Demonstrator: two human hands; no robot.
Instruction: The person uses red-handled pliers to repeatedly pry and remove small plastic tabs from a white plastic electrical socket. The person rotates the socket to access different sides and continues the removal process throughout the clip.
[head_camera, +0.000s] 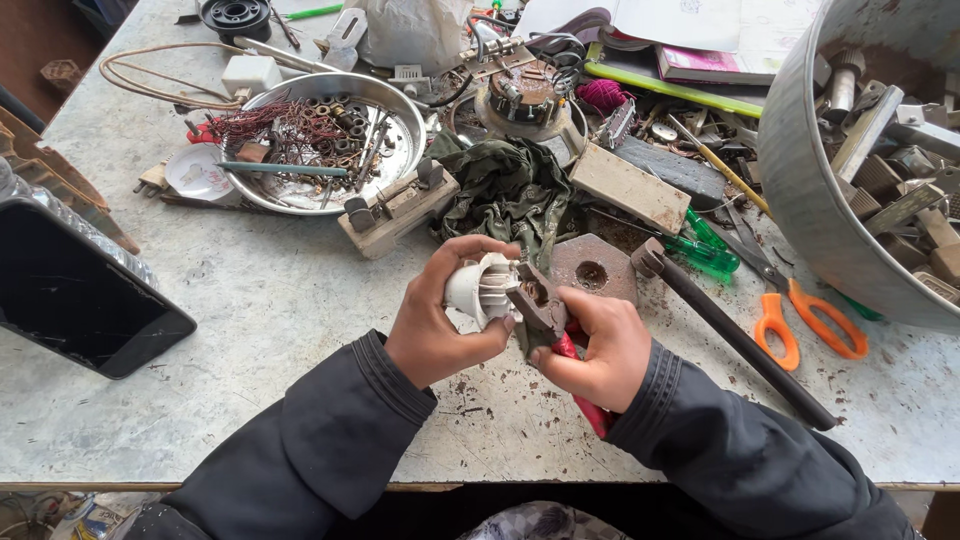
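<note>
My left hand (440, 320) grips a small white ribbed plastic part (478, 287) just above the table's near edge. My right hand (597, 345) is closed on red-handled pliers (545, 305); their rusty jaws bite the right side of the white part. The red handle sticks out below my right palm. Both arms wear dark sleeves. A crumpled olive-green cloth (510, 190) lies right behind the hands.
A round metal dish (400, 105) holds copper wire and small parts. A large metal basin (800, 190) of scrap sits at right. Orange-handled scissors (800, 315), a black rod (740, 345), a green screwdriver (705, 245), wooden blocks and a dark phone (75, 290) lie on the worn table (260, 330).
</note>
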